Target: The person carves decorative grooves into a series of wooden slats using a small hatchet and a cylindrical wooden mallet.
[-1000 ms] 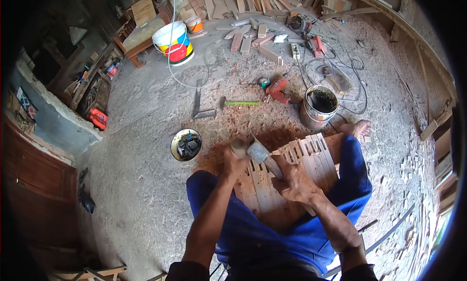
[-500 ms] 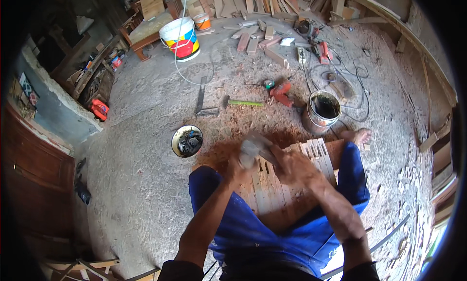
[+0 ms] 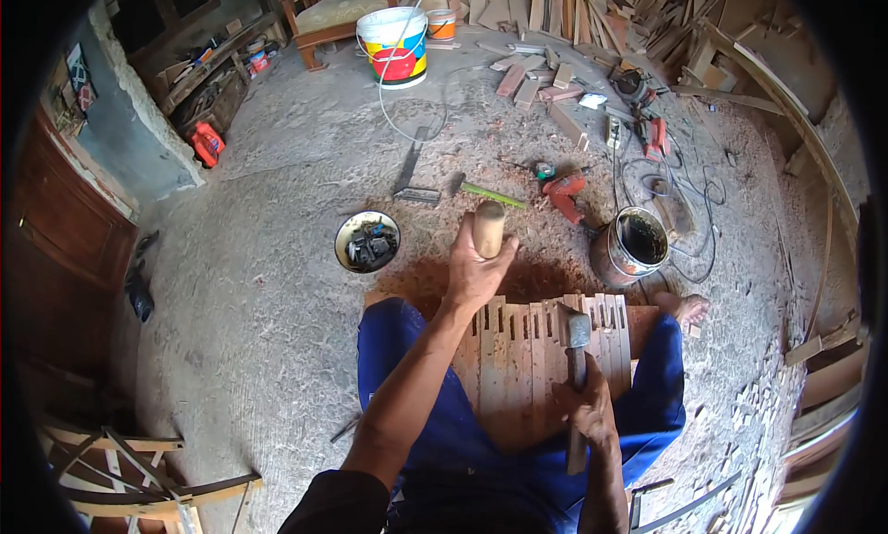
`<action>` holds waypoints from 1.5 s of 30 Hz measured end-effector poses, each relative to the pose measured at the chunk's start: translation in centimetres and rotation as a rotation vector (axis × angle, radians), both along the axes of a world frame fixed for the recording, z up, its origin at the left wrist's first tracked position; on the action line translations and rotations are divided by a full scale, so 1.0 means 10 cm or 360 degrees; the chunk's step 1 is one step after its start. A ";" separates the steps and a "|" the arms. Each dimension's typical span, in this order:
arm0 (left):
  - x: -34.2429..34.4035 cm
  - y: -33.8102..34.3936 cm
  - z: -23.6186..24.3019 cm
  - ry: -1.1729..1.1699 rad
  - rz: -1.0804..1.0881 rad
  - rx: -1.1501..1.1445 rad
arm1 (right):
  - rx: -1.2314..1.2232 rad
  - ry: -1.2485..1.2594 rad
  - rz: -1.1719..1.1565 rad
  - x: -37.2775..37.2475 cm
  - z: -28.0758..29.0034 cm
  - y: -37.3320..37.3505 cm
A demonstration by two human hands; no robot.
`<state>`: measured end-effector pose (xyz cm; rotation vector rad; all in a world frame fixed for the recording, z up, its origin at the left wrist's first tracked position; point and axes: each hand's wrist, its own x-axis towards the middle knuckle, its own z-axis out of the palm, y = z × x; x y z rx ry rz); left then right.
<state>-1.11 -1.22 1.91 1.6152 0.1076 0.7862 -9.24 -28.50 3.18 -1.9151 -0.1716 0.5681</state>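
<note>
Item: slotted wooden strips, laid side by side between the legs. We judge them stiff, fairly light, apt to split at the slots; take hold at the solid ends.
Item: hammer, over the strips; whether it touches them, we cannot tell. Head-heavy, we reckon; grip the handle.
Item: pale wooden cylinder, appearing past the strips' far edge. Probably hard and light; clasp its sides.
Pose: left hand reached forward, fingers wrapped round the cylinder; right hand nearer the body, fingers curled about the hammer's handle.
</note>
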 end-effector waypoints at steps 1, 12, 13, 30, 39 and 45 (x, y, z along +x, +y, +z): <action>-0.01 0.01 -0.08 0.0010 0.0034 -0.0130 | -0.0002 0.0011 0.0001 -0.01 0.01 -0.01; 0.00 0.16 -0.56 0.0063 0.0103 -0.0193 | -0.0046 0.0059 0.0064 -0.03 -0.03 0.08; -0.01 0.18 -0.57 0.0064 0.0099 -0.0204 | -0.0026 0.0055 0.0085 -0.04 -0.05 0.09; -0.21 0.04 -0.56 -0.0289 0.0191 0.0093 | -0.0200 -0.0510 0.0392 0.24 0.62 0.63; -0.19 0.23 -0.53 0.0020 0.0074 -0.0449 | -0.0126 -0.0758 0.0338 0.21 1.03 0.74; -0.21 0.19 -0.65 -0.0036 0.0083 -0.0425 | -0.0168 -0.0569 0.0337 0.19 0.93 0.71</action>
